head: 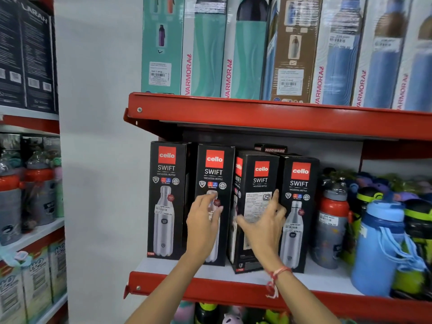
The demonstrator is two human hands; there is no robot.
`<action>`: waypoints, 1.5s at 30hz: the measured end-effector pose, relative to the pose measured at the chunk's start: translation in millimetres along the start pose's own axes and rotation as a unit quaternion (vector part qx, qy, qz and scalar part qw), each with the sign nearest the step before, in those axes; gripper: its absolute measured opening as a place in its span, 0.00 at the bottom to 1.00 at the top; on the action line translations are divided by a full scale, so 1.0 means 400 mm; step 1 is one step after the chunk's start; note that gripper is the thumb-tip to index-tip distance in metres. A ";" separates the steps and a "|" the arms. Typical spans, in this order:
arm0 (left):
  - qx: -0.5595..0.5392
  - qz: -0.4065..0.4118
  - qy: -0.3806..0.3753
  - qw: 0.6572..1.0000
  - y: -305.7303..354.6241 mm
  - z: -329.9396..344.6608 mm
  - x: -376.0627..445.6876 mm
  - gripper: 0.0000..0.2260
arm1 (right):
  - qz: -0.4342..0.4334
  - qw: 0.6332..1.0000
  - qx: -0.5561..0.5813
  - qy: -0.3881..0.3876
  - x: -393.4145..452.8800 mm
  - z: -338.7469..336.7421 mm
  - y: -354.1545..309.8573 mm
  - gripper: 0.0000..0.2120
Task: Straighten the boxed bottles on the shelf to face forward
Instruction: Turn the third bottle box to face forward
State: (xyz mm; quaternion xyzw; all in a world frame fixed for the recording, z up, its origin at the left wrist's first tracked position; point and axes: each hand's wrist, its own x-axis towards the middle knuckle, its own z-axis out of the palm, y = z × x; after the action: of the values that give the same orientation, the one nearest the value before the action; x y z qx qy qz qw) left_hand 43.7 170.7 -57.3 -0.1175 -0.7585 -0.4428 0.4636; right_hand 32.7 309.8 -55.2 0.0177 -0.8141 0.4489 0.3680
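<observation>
Several black Cello Swift bottle boxes stand on the middle red shelf (210,287). The first box (167,197), the second box (215,174) and the fourth box (300,206) show their fronts. The third box (257,183) is turned, showing its label side, and stands slightly forward of the others. My left hand (204,220) rests with fingers spread on the front of the second box. My right hand (264,225) lies over the third box, fingers apart, thumb at its left face and fingertips near its right edge.
Loose bottles, a grey one with a red collar (332,220) and a blue one (383,244), crowd the shelf's right. Tall Varmora boxes (245,47) fill the upper shelf (257,111). A white wall and another rack (30,206) are at left.
</observation>
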 end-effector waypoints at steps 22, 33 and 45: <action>0.016 -0.079 -0.114 0.990 0.095 0.105 -0.043 0.42 | -0.064 0.938 0.138 -0.312 0.128 -0.174 0.027 0.48; 0.144 -0.153 -0.143 0.967 0.045 0.245 0.003 0.39 | -0.018 0.986 0.062 -0.156 0.130 -0.044 0.073 0.40; 0.175 -0.115 -0.191 0.959 0.035 0.207 0.009 0.33 | -0.056 0.996 -0.056 -0.041 0.104 -0.026 0.028 0.38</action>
State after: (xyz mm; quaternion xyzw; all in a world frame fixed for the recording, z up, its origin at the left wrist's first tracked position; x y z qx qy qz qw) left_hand 0.4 242.9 -61.4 -0.0287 -0.9070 -0.3224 0.2694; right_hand 4.3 336.6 -34.2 0.0611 -0.8501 0.3802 0.3591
